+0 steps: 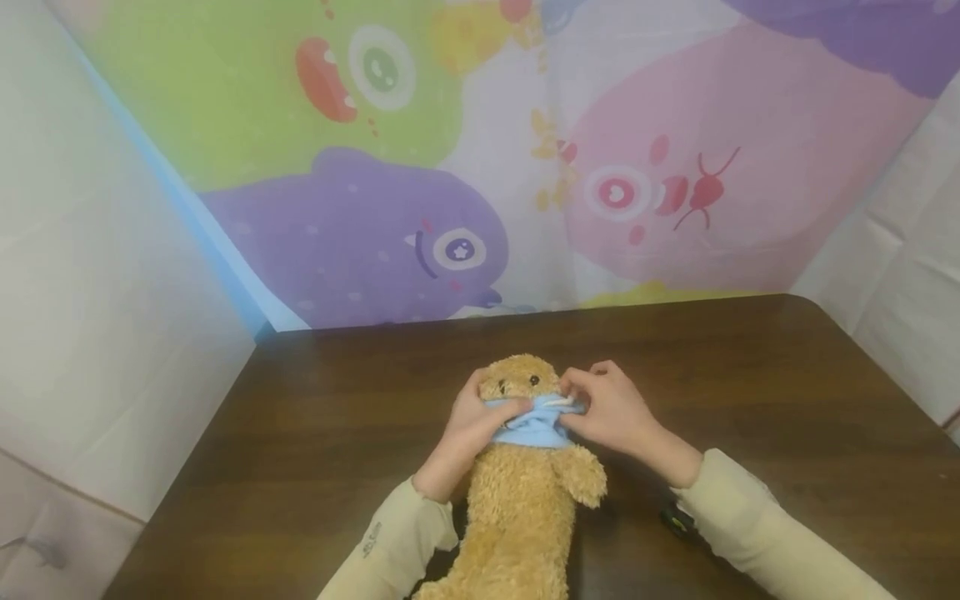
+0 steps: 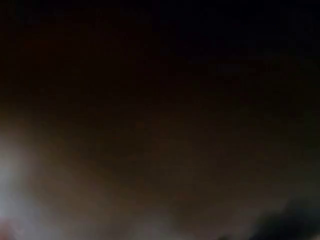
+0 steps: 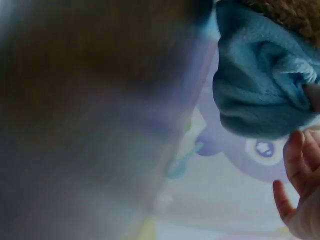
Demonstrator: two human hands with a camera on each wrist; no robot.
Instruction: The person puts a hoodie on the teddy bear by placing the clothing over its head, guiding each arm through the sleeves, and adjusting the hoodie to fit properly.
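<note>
A tan teddy bear [image 1: 521, 508] faces up on the table, with a light-blue fleece garment [image 1: 534, 429] bunched around its neck and over its lower face. My left hand [image 1: 476, 421] grips the side of the bear's head, its thumb lying across the blue cloth. On the other side, my right hand [image 1: 611, 408] pinches the garment's upper edge near a white cord [image 1: 558, 402]. The right wrist view shows the folded blue garment [image 3: 255, 75] close up, brown fur above it and fingers [image 3: 295, 155] at its edge. The left wrist view is dark and blurred.
The dark wooden table [image 1: 337, 433] runs back to a cartoon-printed curtain [image 1: 525, 208]. Pale fabric walls [image 1: 127, 250] stand on both sides. A small black device [image 1: 677, 518] sits by my right sleeve cuff.
</note>
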